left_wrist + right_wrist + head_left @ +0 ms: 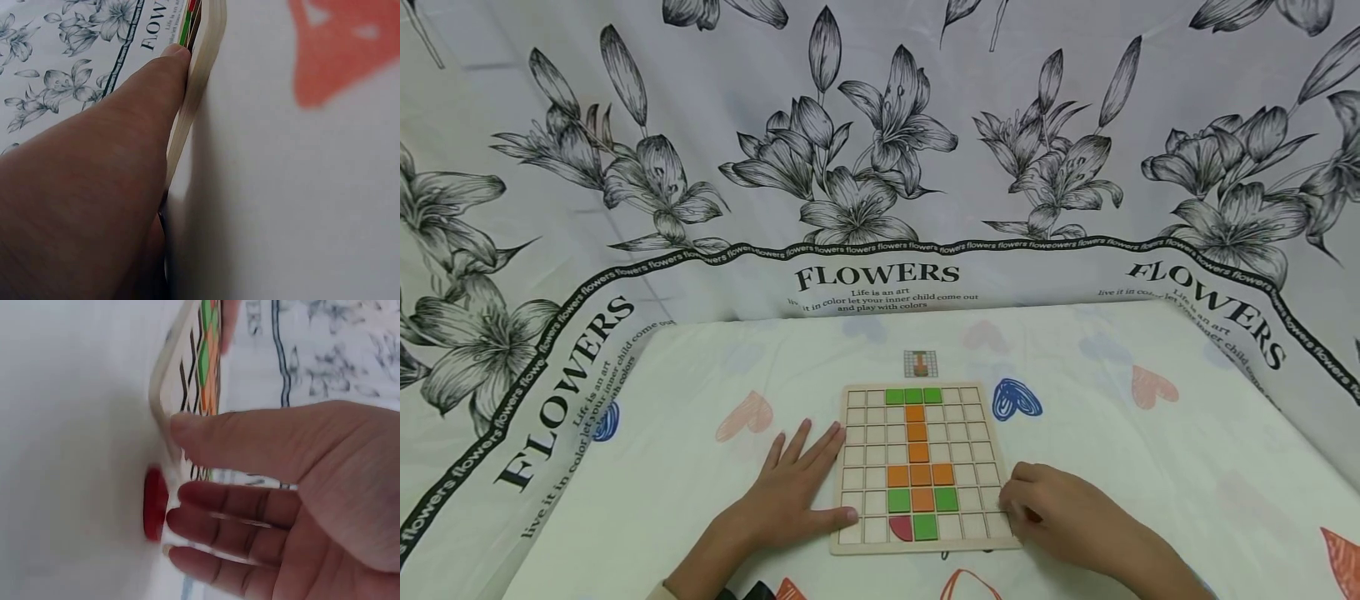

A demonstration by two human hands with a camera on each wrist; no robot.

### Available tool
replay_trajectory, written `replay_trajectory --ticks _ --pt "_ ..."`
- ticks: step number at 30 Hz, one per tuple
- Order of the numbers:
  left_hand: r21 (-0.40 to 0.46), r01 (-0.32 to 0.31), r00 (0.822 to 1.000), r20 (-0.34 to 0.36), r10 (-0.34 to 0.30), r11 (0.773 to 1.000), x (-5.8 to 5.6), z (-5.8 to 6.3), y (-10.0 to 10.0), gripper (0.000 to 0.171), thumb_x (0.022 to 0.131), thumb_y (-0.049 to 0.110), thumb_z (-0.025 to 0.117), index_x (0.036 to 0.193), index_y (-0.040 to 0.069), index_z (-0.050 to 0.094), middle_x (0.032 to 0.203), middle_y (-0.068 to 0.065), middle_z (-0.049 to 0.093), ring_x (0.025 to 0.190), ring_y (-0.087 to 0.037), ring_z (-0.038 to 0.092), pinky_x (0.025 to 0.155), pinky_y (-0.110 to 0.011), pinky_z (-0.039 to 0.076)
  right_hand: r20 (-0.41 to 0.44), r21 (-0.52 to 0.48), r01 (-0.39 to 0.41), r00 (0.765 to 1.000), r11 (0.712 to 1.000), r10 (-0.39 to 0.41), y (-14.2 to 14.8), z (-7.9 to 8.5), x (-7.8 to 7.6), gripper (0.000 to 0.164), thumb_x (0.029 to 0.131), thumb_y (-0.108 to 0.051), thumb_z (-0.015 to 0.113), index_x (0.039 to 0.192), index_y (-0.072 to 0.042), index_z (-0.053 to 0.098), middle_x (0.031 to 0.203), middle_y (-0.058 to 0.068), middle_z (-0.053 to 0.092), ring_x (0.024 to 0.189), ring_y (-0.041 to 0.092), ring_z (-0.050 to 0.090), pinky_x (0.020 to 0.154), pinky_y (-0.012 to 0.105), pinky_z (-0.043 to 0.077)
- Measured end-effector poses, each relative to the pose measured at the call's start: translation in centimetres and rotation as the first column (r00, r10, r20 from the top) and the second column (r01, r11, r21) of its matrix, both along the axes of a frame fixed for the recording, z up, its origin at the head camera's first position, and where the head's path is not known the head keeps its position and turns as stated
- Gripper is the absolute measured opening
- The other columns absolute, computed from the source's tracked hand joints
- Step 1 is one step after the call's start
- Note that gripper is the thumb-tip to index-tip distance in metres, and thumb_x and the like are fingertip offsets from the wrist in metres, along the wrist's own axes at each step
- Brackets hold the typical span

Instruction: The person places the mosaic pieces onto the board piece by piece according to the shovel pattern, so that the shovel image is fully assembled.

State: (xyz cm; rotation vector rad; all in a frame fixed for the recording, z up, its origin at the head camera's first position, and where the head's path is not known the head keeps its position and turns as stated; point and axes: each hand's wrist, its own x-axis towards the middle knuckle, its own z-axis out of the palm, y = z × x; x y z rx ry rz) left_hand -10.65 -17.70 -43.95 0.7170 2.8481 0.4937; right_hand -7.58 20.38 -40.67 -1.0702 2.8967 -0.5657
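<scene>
A square wooden grid board (865, 410) lies on the cloth, with green, orange and dark red pieces in some of its cells. My left hand (786, 497) rests at the board's left side, fingers spread, its thumb (165, 62) on the rim. At the lower right corner is my right hand (1060, 510); its thumb (206, 432) is at the board's edge. A red piece (154, 503) lies close to the right fingertips, blurred, and whether they touch it I cannot tell. A dark red piece with a curved edge (900, 527) sits in the bottom row beside a green square (926, 527).
A small printed pattern card (921, 364) lies just beyond the board's far edge. The white tablecloth (685, 467) has heart prints. Behind the table hangs a curtain (760, 287) with flower drawings and lettering. A black object (756, 592) shows beside the left forearm.
</scene>
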Motion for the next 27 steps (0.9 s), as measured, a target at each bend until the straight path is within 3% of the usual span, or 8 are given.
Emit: replay_trajectory --ticks 4,7,14,22,27 --pt "0.001 0.005 1.000 -0.007 -0.005 1.000 0.0 -0.1 0.0 0.104 0.085 0.080 0.049 0.161 0.015 0.022 0.166 0.000 0.018 0.152 -0.037 0.001 0.115 -0.065 0.000 0.005 0.080 0.101 0.995 0.992 -0.102 1.4 -0.2 -0.1 0.024 0.075 -0.007 0.082 0.084 -0.025 0.069 0.079 -0.017 0.045 0.068 0.000 0.042 0.059 0.021 0.041" --pt "0.000 0.006 1.000 -0.009 -0.006 1.000 0.0 -0.1 0.0 0.104 0.085 0.081 0.049 0.162 0.016 0.021 0.167 0.000 0.018 0.152 -0.037 0.001 0.115 -0.065 -0.001 -0.005 0.091 0.119 0.993 0.989 -0.119 2.1 -0.4 -0.1 0.024 0.073 -0.009 0.084 0.083 -0.025 0.069 0.081 -0.017 0.048 0.069 -0.001 0.044 0.060 0.022 0.044" --pt "-0.004 -0.002 1.000 0.003 0.002 1.000 -0.1 -0.3 -0.1 0.105 0.084 0.082 0.048 0.162 0.017 0.021 0.167 0.002 0.017 0.152 -0.036 0.000 0.115 -0.064 -0.001 0.014 0.041 0.083 0.996 0.996 -0.084 2.1 -0.7 -0.1 0.019 0.076 -0.017 0.086 0.084 -0.023 0.070 0.082 -0.018 0.047 0.071 -0.001 0.044 0.061 0.021 0.045" --pt "0.000 -0.004 1.000 -0.010 0.004 1.000 0.0 -0.3 -0.1 0.104 0.084 0.081 0.049 0.162 0.017 0.022 0.166 0.002 0.018 0.152 -0.036 0.001 0.115 -0.064 0.000 0.005 0.012 0.066 0.998 0.998 -0.066 1.8 -0.8 -0.1 0.021 0.078 -0.012 0.085 0.083 -0.024 0.068 0.081 -0.019 0.047 0.071 -0.001 0.043 0.061 0.021 0.045" --pt "-0.016 -0.012 1.000 -0.012 0.011 1.000 0.0 -0.3 -0.1 0.105 0.084 0.082 0.048 0.162 0.019 0.020 0.167 0.004 0.016 0.152 -0.034 0.000 0.116 -0.062 0.000 0.047 0.001 0.056 0.997 0.998 -0.056 1.8 -0.7 -0.2 0.021 0.078 -0.010 0.084 0.085 -0.023 0.069 0.082 -0.018 0.048 0.072 -0.001 0.045 0.062 0.021 0.046"
